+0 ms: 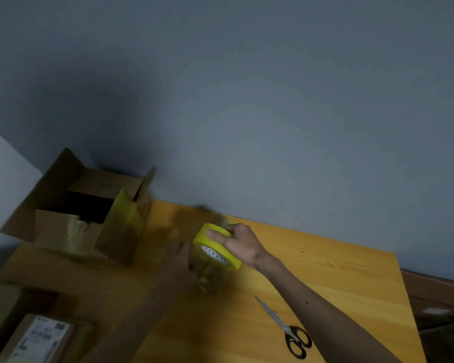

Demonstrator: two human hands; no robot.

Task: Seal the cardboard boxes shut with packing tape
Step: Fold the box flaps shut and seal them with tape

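Scissors (286, 329) lie on the table (330, 268) while the right hand (243, 244) grips the yellow tape roll (205, 241) (left hand (180, 260) blurred, grip unclear).

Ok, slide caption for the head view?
Right hand grips yellow tape roll, left hand at its loose strip; open box and scissors nearby.

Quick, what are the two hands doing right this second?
Left hand: blurred beside the yellow tape roll; whether it grips anything cannot be told.
Right hand: closed, holding the yellow tape roll.
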